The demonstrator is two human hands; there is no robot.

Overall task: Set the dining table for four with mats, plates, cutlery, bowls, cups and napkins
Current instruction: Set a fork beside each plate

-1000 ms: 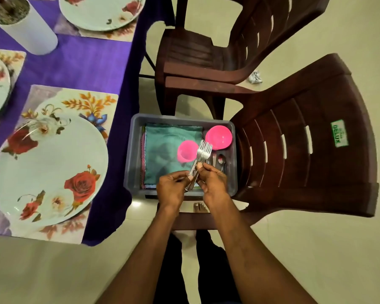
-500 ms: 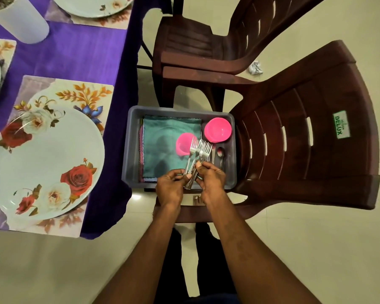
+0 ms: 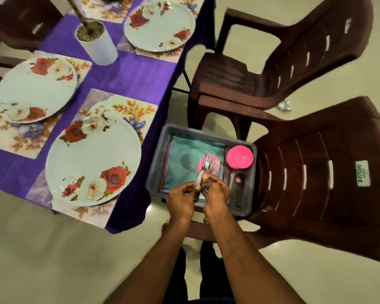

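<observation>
Both hands meet over the near edge of a grey bin [image 3: 244, 212] that sits on the seat of a brown plastic chair [image 3: 316, 172]. The left hand [image 3: 181, 201] and the right hand [image 3: 217, 197] are each clamped on the handles of a bunch of forks [image 3: 207, 164], tines pointing away from the person. The forks overlap, so their count cannot be told; the handles are hidden inside the grip of both hands.

Inside the bin lies a folded teal napkin [image 3: 189, 163] on a stack whose lower layers show only as coloured edges. A pink cup [image 3: 206, 166] is largely hidden behind the forks. A pink bowl [image 3: 239, 157] sits in the far right corner, with a spoon [image 3: 238, 179] and other cutlery, hard to make out, along the right side.

On the purple-clothed tabletop [image 3: 136, 73], three floral plates show whole on floral mats: near [image 3: 92, 156], left [image 3: 34, 88], far [image 3: 159, 26]. A fourth mat is cut off at the top edge. A white plant pot [image 3: 97, 43] stands between them. A second brown chair [image 3: 261, 69] stands beyond the first.
</observation>
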